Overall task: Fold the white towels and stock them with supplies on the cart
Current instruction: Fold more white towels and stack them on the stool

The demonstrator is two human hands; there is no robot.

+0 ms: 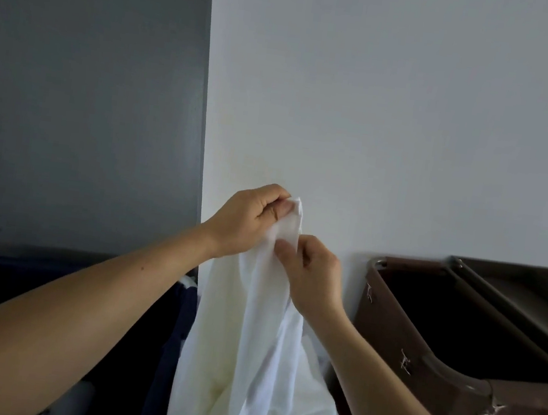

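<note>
Head view: fingers (pixel 267 195) of the left hand (pixel 247 219) are curled tight, thumb pressed to forefinger, pinching the top corner of the towel (pixel 251 325), whose tip sticks up just past the knuckles at one o'clock. Fingers (pixel 310 248) of the right hand (pixel 312 274) are curled too, thumb and forefinger nipping the same towel edge just below, at five o'clock from the left hand. The two hands sit close, almost touching, with only cloth between them. From these pinches the towel hangs toward six o'clock in long loose folds, widening as it falls and running off the bottom edge; its lower end is out of sight. Both forearms are bare, the left coming in from eight o'clock, the right from five o'clock. At four o'clock from the towel stands a brown bag (pixel 399 329), open at the top, dark inside, tied with pale cords to a grey rail (pixel 452 370); the towel hangs just beside its near wall. At eight o'clock, partly behind the left forearm, is a dark blue bin (pixel 179 316), touching or nearly touching the towel's left side. A white wall (pixel 382 100) fills twelve to three o'clock, and a grey panel (pixel 91 81) stands at ten o'clock.
</note>
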